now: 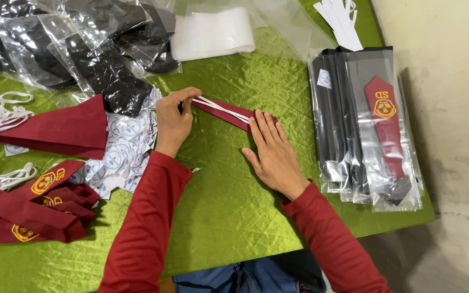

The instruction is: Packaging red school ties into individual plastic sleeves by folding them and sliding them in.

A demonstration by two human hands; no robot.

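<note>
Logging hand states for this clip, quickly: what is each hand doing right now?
Left hand: closed, pinching the white elastic band at the end of the maroon tie.
Right hand: open, flat, pressing the tie onto the green cloth.

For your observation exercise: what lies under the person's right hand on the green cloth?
Under the right hand lies the end of a folded maroon tie, pressed flat on the green cloth. White elastic runs along it to the left hand. The tie's covered tip cannot be seen.
</note>
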